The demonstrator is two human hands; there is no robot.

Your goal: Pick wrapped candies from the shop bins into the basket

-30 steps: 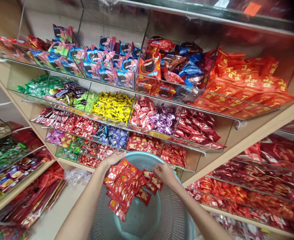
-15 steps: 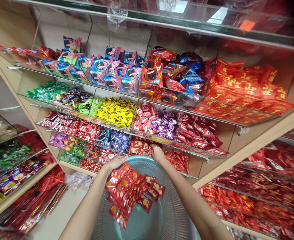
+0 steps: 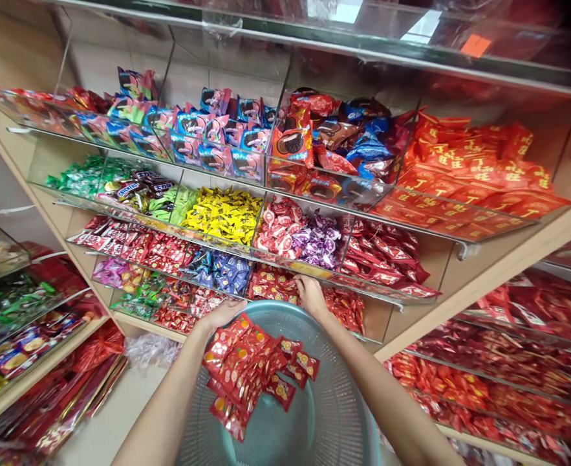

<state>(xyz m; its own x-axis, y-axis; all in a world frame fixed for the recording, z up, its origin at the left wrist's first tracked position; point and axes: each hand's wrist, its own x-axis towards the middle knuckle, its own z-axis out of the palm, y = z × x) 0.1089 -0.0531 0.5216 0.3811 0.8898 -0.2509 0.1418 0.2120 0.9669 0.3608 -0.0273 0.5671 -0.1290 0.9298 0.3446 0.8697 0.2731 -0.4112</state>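
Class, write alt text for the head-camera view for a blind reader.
A person's right hand reaches into a clear shelf bin of small red-and-orange sweet packets, while the left hand rests at the far rim of a round teal plastic basket holding a pile of similar packets.

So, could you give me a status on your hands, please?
Left hand on teal basket rim, red packets inside. Right hand in shelf bin of packets, grip hidden. Clear bin front close above.
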